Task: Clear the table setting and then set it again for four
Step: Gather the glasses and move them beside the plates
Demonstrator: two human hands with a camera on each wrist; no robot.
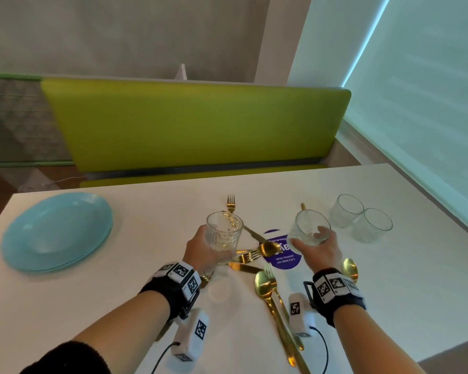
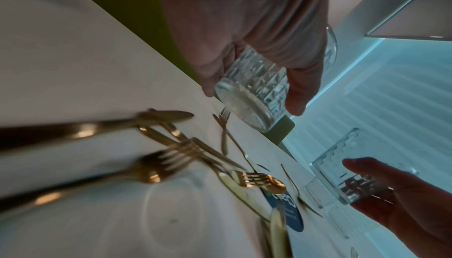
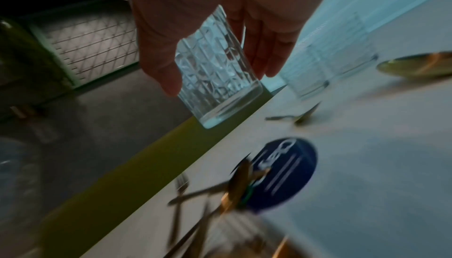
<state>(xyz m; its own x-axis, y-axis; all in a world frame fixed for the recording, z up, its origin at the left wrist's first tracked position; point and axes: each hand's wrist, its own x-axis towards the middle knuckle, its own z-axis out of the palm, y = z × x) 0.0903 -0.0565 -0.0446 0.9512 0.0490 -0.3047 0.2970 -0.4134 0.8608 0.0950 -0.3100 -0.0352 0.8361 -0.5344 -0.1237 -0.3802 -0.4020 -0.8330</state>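
Observation:
My left hand [image 1: 200, 249] grips a cut-pattern clear glass [image 1: 223, 233] held above the white table [image 1: 125, 292]; the same left glass [image 2: 254, 92] shows lifted in the left wrist view. My right hand [image 1: 319, 248] grips a second patterned glass [image 1: 308, 228], seen as the right glass [image 3: 215, 68] off the surface. Two more clear glasses [image 1: 360, 217] stand at the far right. Gold forks, spoons and knives [image 1: 254, 255] lie scattered in the middle. A stack of pale blue plates [image 1: 57, 230] sits at the left.
A round dark blue sticker [image 1: 283, 255] is on the table centre. A green bench [image 1: 195, 125] runs along the far edge. A gold spoon [image 1: 350, 268] lies beside my right wrist. A window blind [image 1: 416, 90] fills the right side.

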